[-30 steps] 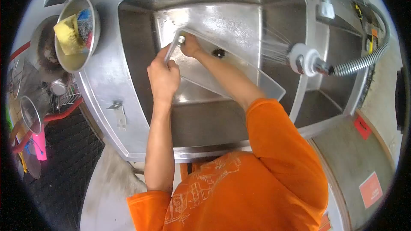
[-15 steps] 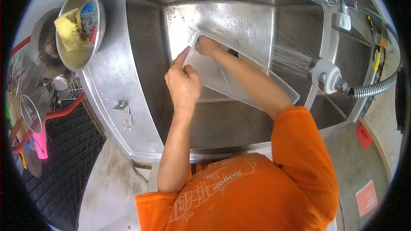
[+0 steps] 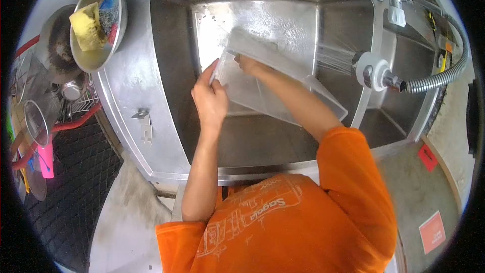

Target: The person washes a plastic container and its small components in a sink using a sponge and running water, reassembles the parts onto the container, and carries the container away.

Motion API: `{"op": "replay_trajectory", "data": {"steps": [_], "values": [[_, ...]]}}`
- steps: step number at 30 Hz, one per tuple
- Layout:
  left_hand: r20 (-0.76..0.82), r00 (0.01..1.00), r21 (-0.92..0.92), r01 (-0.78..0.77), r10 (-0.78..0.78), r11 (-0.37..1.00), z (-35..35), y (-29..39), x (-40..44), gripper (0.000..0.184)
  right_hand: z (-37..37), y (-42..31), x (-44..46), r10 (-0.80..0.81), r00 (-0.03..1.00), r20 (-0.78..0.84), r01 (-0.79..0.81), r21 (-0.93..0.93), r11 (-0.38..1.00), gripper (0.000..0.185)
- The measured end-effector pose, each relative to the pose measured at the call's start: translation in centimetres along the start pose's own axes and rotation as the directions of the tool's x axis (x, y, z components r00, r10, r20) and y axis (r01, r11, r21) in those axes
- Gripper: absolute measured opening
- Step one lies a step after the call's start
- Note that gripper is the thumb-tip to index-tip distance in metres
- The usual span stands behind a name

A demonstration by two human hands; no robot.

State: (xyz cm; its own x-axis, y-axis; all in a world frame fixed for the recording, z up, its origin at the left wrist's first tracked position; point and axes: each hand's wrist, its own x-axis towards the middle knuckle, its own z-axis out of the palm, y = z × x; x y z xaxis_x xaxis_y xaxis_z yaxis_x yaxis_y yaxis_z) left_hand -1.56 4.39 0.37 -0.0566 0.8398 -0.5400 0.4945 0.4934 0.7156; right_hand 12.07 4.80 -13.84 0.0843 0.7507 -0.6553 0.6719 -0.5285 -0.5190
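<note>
A long clear plastic container (image 3: pixel 283 103) is tilted inside the steel sink (image 3: pixel 242 146). My left hand (image 3: pixel 209 98) grips its left end, with the fingers along the outer wall. Inside the container is my right hand (image 3: pixel 246 64); its fingers are bent and partly hidden by the forearm and blur, so whether they hold something cannot be made out. To the right, a white spray head (image 3: pixel 371 70) on a coiled metal hose (image 3: pixel 437 84) sprays water leftward into the sink.
At the upper left a metal bowl (image 3: pixel 91 65) holds a yellow sponge (image 3: pixel 87 26) and scouring pads. Pans, strainers and a red-edged rack (image 3: pixel 76 120) stand at the left. A faucet valve (image 3: pixel 395 7) is at the upper right, beside a smaller basin.
The container has tilted, its far wall now leaning across the view. My right hand has shifted slightly within it. The whole view has shifted a little.
</note>
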Motion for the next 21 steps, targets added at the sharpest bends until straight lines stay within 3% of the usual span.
{"op": "replay_trajectory", "data": {"steps": [2,4,8,10,12,14,15,17,18,21], "values": [[0.01,0.997,-0.024,-0.079,0.079,0.997,0.3,-2.0,-0.2,0.05,0.7,-0.4,0.4,-0.102,0.994,-0.047,0.091,-0.188,0.978,0.024],[0.017,0.999,-0.089,-0.046,0.048,0.995,-0.4,-2.8,-0.5,0.051,2.3,0.0,0.5,-0.184,0.976,-0.114,0.153,-0.239,0.959,0.025],[0.059,0.992,-0.278,0.124,-0.112,0.953,-0.4,-3.4,-0.7,0.052,4.6,1.1,1.6,-0.219,0.954,-0.203,0.183,-0.184,0.966,0.026],[0.063,0.995,-0.294,0.097,-0.082,0.951,-0.2,-3.7,-0.6,0.05,5.9,1.4,2.8,-0.207,0.951,-0.23,0.183,-0.125,0.975,0.027],[0.042,0.996,-0.296,0.09,-0.081,0.951,-0.1,-3.3,-1.1,0.049,5.5,0.4,2.7,-0.154,0.973,-0.172,0.162,0.033,0.986,0.028],[0.025,0.995,-0.275,0.096,-0.093,0.957,0.4,-2.3,-1.3,0.049,4.3,-0.6,0.3,-0.069,0.996,0.053,0.044,0.38,0.924,0.033],[0.015,1.0,-0.214,0.008,-0.005,0.977,0.4,-3.3,-1.2,0.049,3.0,-1.5,-1.9,-0.052,0.983,0.176,-0.048,0.522,0.852,0.037],[0.02,0.986,-0.09,-0.164,0.166,0.982,-0.1,-6.4,-0.7,0.049,0.9,-1.1,-6.8,-0.432,0.849,0.305,0.068,0.747,0.661,0.034],[0.031,0.968,0.024,-0.251,0.25,0.968,-0.6,-6.6,-0.7,0.049,-0.5,-1.0,-8.0,-0.39,0.871,0.3,0.115,0.645,0.755,0.033],[0.046,0.991,-0.329,0.132,-0.124,0.935,0.2,-3.6,-2.6,0.051,-1.6,0.0,-9.6,-0.297,0.932,0.21,0.228,0.297,0.927,0.028]]}}
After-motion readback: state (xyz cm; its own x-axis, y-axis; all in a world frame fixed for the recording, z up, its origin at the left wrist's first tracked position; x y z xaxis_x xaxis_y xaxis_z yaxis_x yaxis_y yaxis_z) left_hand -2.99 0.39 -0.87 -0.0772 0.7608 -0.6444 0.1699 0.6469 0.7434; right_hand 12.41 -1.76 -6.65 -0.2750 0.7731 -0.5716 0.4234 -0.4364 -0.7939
